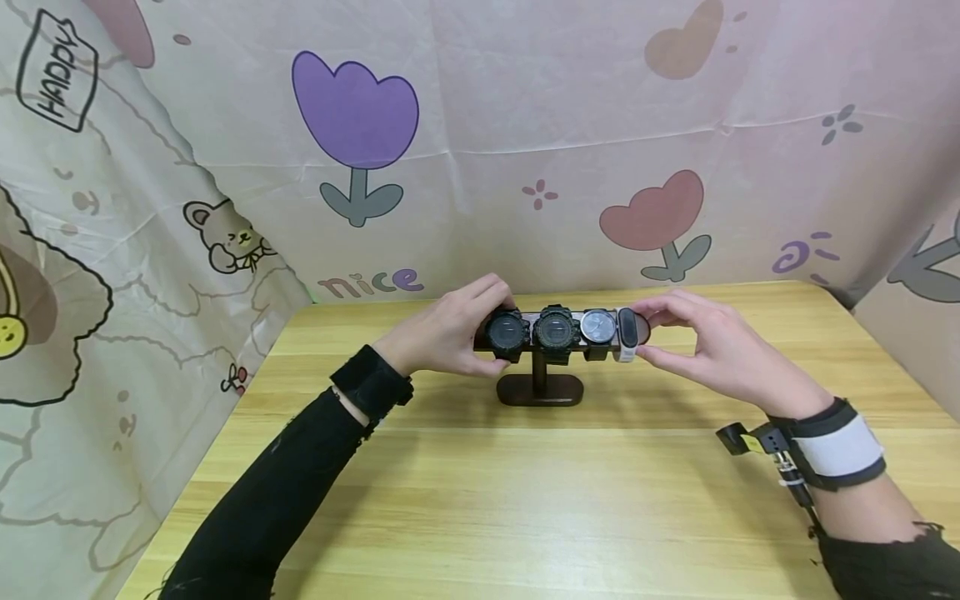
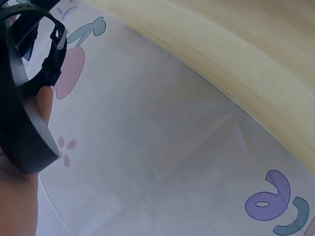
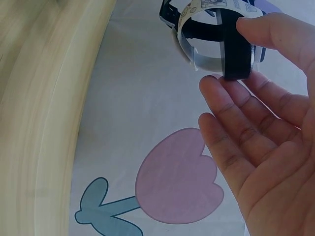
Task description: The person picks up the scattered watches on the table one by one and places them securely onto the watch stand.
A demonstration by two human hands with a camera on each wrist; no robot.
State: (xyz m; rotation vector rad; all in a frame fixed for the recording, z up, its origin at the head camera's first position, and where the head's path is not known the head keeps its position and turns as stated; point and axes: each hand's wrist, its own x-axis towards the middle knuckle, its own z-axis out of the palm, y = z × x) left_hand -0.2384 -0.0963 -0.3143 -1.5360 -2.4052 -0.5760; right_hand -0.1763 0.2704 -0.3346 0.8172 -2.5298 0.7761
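Behind, the curtain (image 1: 525,125) reads "HAPPY" and "nice".

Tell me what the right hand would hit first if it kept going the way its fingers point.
The right hand points left along the watch stand. Its fingertips are already at the white band on the bar's right end, so that comes first, then probably the silver-faced watch. Depth is hard to judge.

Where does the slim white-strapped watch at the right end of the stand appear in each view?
Head: the white-strapped watch is centre-right, on the stand's right end, touched by the right hand.
Left wrist: not in it.
Right wrist: top centre, by the fingertips.
Shared landmark: the pink tulip on the backdrop.
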